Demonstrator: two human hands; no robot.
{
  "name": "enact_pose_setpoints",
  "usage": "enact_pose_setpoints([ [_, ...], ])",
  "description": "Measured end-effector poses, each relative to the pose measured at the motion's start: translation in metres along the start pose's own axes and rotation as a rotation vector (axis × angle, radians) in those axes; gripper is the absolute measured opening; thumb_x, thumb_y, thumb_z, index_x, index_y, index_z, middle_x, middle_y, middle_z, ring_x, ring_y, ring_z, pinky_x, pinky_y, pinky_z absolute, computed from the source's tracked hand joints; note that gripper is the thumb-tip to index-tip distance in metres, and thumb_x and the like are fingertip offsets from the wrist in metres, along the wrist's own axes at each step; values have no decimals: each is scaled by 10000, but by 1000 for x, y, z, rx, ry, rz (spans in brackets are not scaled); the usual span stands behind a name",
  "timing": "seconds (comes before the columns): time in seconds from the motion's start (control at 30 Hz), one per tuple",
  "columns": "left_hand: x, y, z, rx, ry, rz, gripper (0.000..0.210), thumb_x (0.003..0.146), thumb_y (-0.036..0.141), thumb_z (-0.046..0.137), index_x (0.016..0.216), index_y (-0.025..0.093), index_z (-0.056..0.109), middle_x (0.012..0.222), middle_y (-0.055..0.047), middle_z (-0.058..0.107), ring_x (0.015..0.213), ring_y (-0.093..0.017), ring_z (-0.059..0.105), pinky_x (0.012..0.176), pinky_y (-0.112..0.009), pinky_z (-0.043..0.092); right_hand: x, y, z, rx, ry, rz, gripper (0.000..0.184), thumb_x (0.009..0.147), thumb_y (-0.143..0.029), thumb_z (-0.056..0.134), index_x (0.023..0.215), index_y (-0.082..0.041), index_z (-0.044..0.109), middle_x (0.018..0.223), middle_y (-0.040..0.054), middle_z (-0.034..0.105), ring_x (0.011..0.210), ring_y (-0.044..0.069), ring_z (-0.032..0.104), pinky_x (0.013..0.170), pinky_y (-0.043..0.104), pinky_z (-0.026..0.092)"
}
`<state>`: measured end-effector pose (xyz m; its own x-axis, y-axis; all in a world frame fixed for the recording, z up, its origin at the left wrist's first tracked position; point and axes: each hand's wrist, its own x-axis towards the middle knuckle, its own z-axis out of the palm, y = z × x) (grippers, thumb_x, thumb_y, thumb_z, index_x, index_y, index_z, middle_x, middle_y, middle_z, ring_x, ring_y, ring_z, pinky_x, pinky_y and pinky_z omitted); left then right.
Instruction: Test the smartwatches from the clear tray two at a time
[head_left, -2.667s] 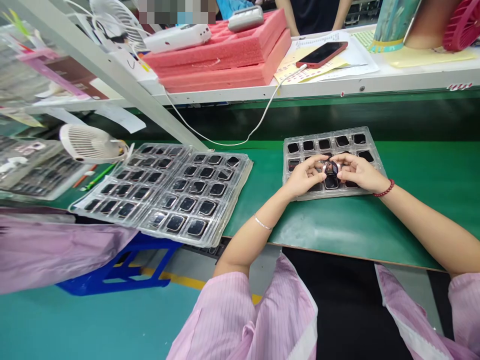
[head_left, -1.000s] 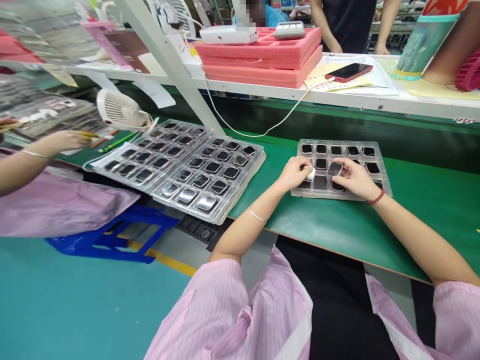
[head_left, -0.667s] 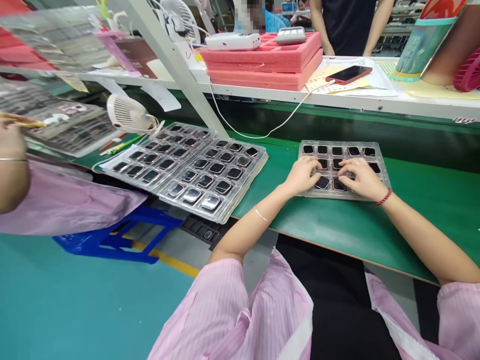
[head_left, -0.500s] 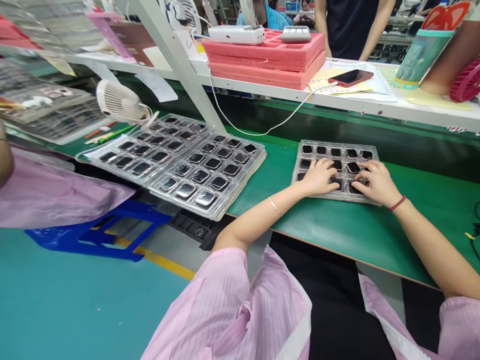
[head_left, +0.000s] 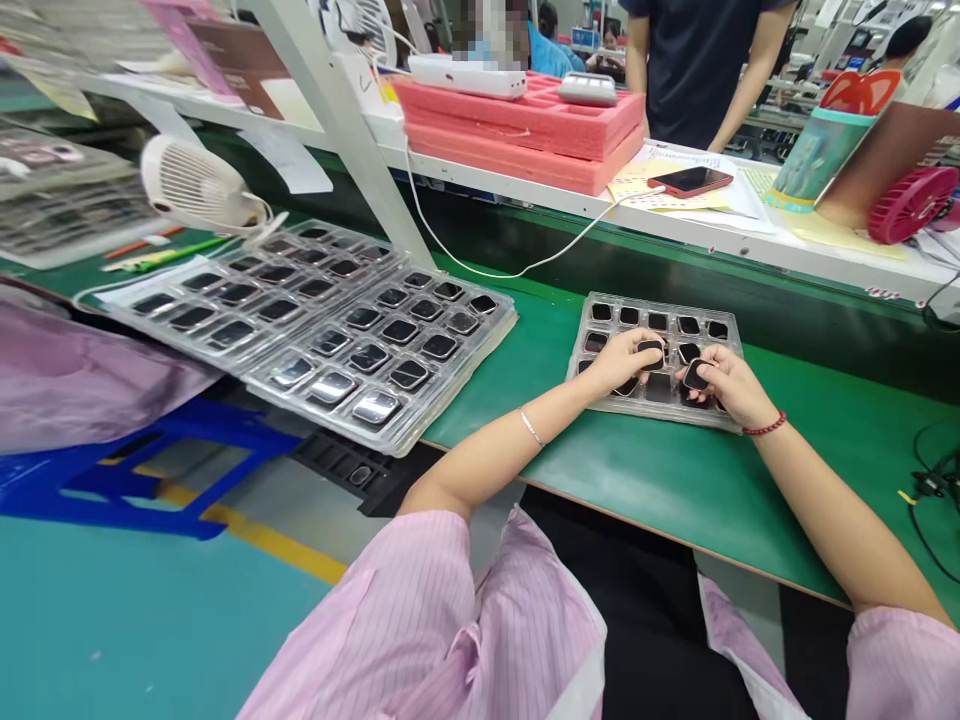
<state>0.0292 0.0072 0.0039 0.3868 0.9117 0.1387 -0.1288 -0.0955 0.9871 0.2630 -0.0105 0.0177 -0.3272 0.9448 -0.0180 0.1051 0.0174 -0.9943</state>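
Observation:
A clear plastic tray [head_left: 664,413] with dark, round-cornered square smartwatch faces in its pockets lies on the green bench. Over its middle, my left hand [head_left: 621,362] pinches one smartwatch face [head_left: 650,350] between thumb and fingers. My right hand [head_left: 731,388] grips another smartwatch face [head_left: 697,375], tilted, just above the tray's right half. Beneath the two hands some pockets are partly hidden. Left of my left arm, larger clear trays [head_left: 409,438] lie side by side, filled with similar faces.
A white fan [head_left: 196,188] stands behind the left trays. Above the bench runs a shelf [head_left: 757,232] with red foam trays [head_left: 517,125], a phone [head_left: 690,181] on a white cable, and a teal cup [head_left: 821,150]. A slanted post [head_left: 352,130] rises between. Someone stands behind the shelf.
Both hands have gone from resting over the tray to each holding a smartwatch face lifted from it. The hands are closer together. The whole view has shifted slightly.

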Motion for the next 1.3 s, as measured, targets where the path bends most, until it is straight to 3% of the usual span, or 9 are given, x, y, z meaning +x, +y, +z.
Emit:
enact_pose_setpoints([
  [0.07, 1, 0, -4, -71, -6, -38, 359, 873, 342, 688, 1157, 128, 639, 937, -71, 765, 525, -78, 614, 506, -196, 376, 4, 2, -1, 42, 29, 11, 470, 781, -549, 852, 988, -243, 562, 867, 41, 794, 555, 162, 692, 492, 269, 550],
  [0.17, -1, -1, -5, -83, -54, -35, 487, 874, 293, 687, 1338, 152, 633, 1090, -117, 783, 736, -160, 744, 566, -212, 444, 4, 5, -3, 59, 52, -18, 516, 796, -523, 846, 1197, -256, 662, 1067, 67, 798, 745, 196, 763, 623, 321, 639],
  [0.23, -4, -2, -5, -56, -74, -26, 558, 886, 300, 696, 1423, 184, 606, 1141, -120, 781, 843, -200, 769, 602, -227, 480, 3, 6, -2, 68, 52, -26, 561, 806, -510, 843, 1293, -282, 681, 1192, 69, 779, 866, 215, 782, 719, 354, 666],
  [0.33, -6, -4, -6, -16, -94, -26, 604, 904, 358, 705, 1476, 205, 585, 1188, -121, 777, 866, -215, 770, 592, -233, 478, 1, 7, -3, 106, 36, -11, 606, 801, -499, 860, 1349, -302, 691, 1246, 69, 769, 866, 201, 773, 750, 351, 666],
  [0.5, -6, -8, -8, 12, -111, 15, 622, 907, 444, 720, 1476, 223, 600, 1264, -122, 754, 880, -214, 773, 611, -243, 496, 1, 10, -5, 123, 50, -14, 614, 758, -494, 905, 1314, -302, 727, 1176, 64, 770, 822, 192, 754, 718, 331, 651],
  [0.8, -6, -9, -8, 23, -171, -5, 738, 857, 526, 774, 1493, 220, 556, 1041, -73, 737, 759, -169, 737, 579, -228, 479, -1, 4, -1, 155, 45, -24, 546, 650, -500, 964, 1105, -257, 786, 1141, 65, 762, 791, 173, 688, 690, 308, 625],
  [1.0, -6, -12, -8, -1, -160, -58, 848, 794, 573, 828, 1478, 194, 499, 1003, -50, 687, 659, -121, 690, 563, -235, 490, -2, 2, 0, 90, 0, -52, 507, 690, -509, 937, 1096, -245, 788, 1105, 69, 758, 784, 179, 660, 620, 294, 595],
  [1.17, -6, -12, -8, 24, -163, -22, 712, 874, 586, 736, 1417, 158, 568, 1159, -129, 730, 807, -188, 751, 689, -292, 570, 0, 8, -2, 140, -8, -25, 539, 725, -522, 922, 1166, -255, 765, 1058, 59, 764, 768, 188, 719, 706, 347, 649],
  [1.3, -4, -13, -8, 24, -159, 2, 547, 914, 396, 689, 1408, 181, 590, 1240, -129, 732, 948, -222, 763, 741, -289, 581, 1, 10, -1, 179, 17, 3, 541, 761, -481, 897, 1232, -265, 740, 1096, 56, 772, 844, 207, 766, 756, 349, 663],
])
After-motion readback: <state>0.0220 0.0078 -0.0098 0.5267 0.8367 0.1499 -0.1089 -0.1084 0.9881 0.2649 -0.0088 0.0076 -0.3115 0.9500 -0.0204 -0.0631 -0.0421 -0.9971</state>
